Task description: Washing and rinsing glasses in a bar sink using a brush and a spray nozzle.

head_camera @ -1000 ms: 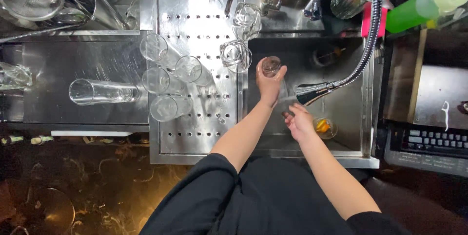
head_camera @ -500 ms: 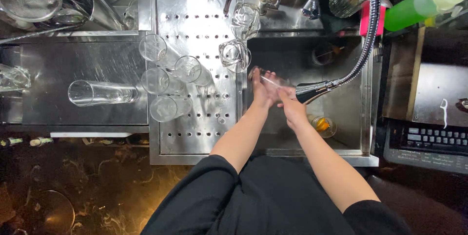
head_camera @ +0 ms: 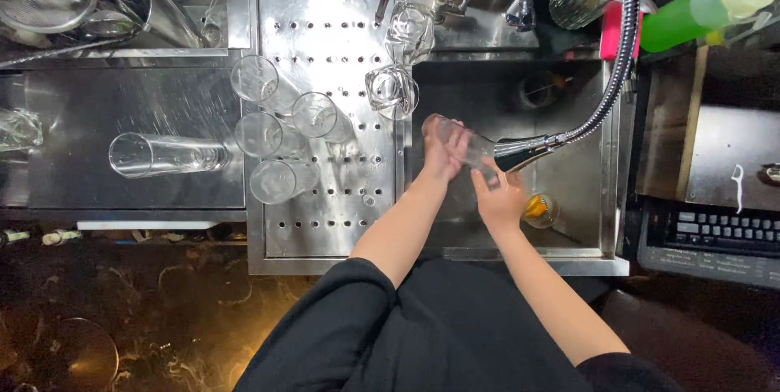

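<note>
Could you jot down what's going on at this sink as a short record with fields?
Setting: steel sink beside a perforated drainboard
Left hand: grips a clear glass over the basin
Right hand: under the same glass, near the spray hose nozzle
Drainboard: several glasses standing
Far left: tall glass lying on its side
Top right: green bottle

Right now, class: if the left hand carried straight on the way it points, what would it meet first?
Probably the cut-glass tumbler on the draining board's edge, just beyond the left hand; depth is unclear.
</note>
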